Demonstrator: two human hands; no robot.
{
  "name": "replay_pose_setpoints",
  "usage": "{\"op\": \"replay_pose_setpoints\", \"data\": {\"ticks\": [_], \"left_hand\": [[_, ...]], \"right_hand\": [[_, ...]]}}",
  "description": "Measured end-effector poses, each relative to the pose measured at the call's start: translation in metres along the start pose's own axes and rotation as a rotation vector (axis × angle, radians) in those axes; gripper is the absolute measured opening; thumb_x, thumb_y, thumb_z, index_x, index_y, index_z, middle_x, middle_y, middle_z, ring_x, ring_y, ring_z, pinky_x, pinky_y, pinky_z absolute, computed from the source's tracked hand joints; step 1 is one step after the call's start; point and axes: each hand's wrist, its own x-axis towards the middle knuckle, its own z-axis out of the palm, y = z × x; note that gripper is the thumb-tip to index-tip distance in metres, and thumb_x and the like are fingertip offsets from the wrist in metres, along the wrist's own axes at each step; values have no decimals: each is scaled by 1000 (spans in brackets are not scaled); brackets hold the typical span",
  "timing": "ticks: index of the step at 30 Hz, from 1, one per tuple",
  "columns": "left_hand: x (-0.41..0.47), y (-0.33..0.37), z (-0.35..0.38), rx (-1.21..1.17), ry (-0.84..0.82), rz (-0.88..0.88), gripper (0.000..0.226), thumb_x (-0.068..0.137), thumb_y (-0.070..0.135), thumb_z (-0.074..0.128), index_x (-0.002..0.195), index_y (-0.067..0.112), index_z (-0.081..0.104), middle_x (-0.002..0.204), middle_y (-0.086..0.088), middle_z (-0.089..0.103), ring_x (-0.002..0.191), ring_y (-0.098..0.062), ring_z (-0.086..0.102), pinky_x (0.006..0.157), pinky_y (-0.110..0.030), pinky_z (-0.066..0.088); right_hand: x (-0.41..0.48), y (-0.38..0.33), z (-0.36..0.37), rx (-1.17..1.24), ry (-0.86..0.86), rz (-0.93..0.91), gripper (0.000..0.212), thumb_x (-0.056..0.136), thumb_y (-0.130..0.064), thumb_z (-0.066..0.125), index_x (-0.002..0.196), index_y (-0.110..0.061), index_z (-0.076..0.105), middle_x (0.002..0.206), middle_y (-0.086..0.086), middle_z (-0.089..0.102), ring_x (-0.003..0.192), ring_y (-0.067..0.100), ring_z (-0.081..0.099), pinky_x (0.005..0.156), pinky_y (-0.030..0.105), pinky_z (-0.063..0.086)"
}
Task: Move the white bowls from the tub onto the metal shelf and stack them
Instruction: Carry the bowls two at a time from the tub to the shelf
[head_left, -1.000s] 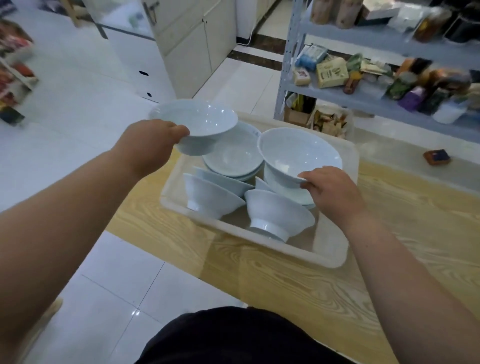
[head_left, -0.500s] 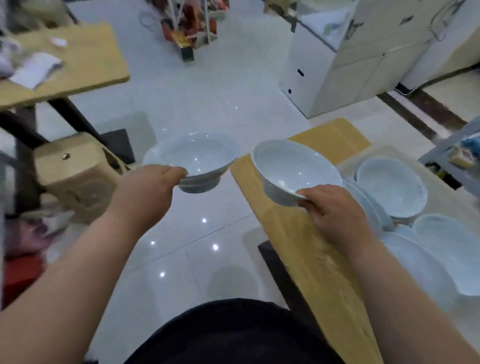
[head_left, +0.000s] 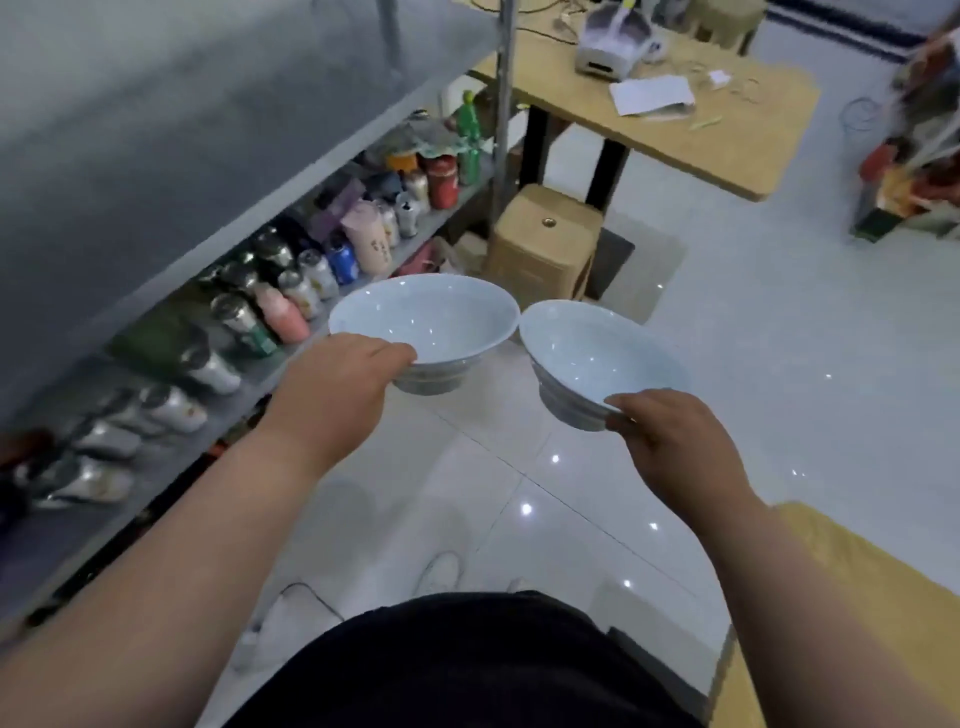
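Observation:
My left hand (head_left: 345, 387) grips the near rim of a white footed bowl (head_left: 431, 317), held upright over the tiled floor. My right hand (head_left: 670, 441) holds a second white bowl (head_left: 592, 345) by its near rim, tilted slightly toward me. The two bowls almost touch at their rims. A grey metal shelf (head_left: 171, 119) fills the upper left, its wide top board bare. The tub is out of view.
The lower shelf board (head_left: 291, 358) carries several cans, bottles and jars. A wooden stool (head_left: 545, 244) stands past the shelf post (head_left: 503, 104). A wooden table (head_left: 675, 124) with papers and a device is behind. A wood table corner (head_left: 857, 597) is at lower right.
I have turned left away from the tub and its table, carrying a bowl in each hand. The metal shelf has come into view on my left.

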Motion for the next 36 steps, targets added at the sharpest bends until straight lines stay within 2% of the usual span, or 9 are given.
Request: {"op": "replay_pose_setpoints", "data": {"ticks": [3, 4, 7, 9, 14, 18, 22, 27, 36], "left_hand": [[-56, -12, -23, 48, 18, -213, 26, 78, 7, 57, 99, 17, 69, 83, -1, 70, 77, -31, 62, 52, -31, 37], [-77, -15, -30, 67, 20, -282, 29, 80, 12, 48, 99, 17, 69, 84, -2, 71, 78, -31, 63, 51, -30, 35], [-140, -20, -49, 149, 20, -497, 35, 78, 9, 49, 105, 18, 70, 93, -2, 72, 84, -31, 65, 58, -33, 47], [-179, -19, -62, 211, 43, -611, 44, 75, 11, 38, 104, 17, 71, 92, -3, 73, 82, -30, 66, 60, -32, 50], [-265, -16, -89, 287, 61, -931, 43, 64, -8, 72, 102, 13, 71, 87, -8, 73, 74, -32, 67, 53, -36, 53], [-325, -28, -107, 317, 145, -1069, 43, 66, -11, 71, 104, 9, 72, 88, -11, 73, 75, -33, 68, 57, -39, 56], [-378, -62, -123, 345, 194, -1158, 43, 67, -12, 67, 105, 9, 72, 86, -11, 73, 75, -34, 68, 58, -42, 57], [-433, -121, -137, 395, 199, -1142, 47, 60, -12, 73, 101, 11, 71, 80, -7, 71, 68, -32, 65, 51, -36, 52], [-471, -220, -135, 405, 85, -1073, 43, 61, -4, 72, 98, 17, 67, 74, 0, 69, 63, -28, 62, 48, -26, 33]], "right_hand": [[40, -24, 9, 28, -79, -203, 15, 84, -6, 73, 93, -18, 73, 75, 1, 69, 71, 28, 63, 63, 32, 51], [51, -34, 13, 35, -107, -275, 15, 84, -7, 73, 94, -18, 74, 76, 0, 69, 72, 27, 63, 63, 33, 52], [78, -73, 33, 70, -162, -487, 15, 82, -6, 73, 93, -16, 73, 74, 3, 69, 71, 29, 63, 61, 39, 54], [90, -105, 50, 107, -166, -606, 19, 77, -2, 76, 92, -13, 74, 72, 5, 68, 69, 32, 64, 59, 37, 53], [91, -203, 81, 189, -225, -866, 22, 77, -4, 78, 97, -12, 74, 78, 7, 72, 74, 33, 66, 63, 39, 54], [88, -285, 94, 191, -301, -1043, 17, 83, -11, 71, 99, -17, 72, 83, 3, 71, 80, 31, 63, 68, 40, 53], [83, -369, 105, 212, -237, -1151, 19, 77, -4, 76, 93, -13, 74, 75, 5, 70, 71, 33, 63, 65, 37, 50], [81, -458, 124, 181, -169, -1195, 17, 84, -9, 74, 101, -9, 74, 83, 7, 73, 79, 32, 66, 73, 40, 53], [96, -533, 170, 61, -168, -1142, 12, 90, -13, 63, 99, -14, 71, 81, 4, 70, 78, 31, 62, 66, 39, 51]]}}
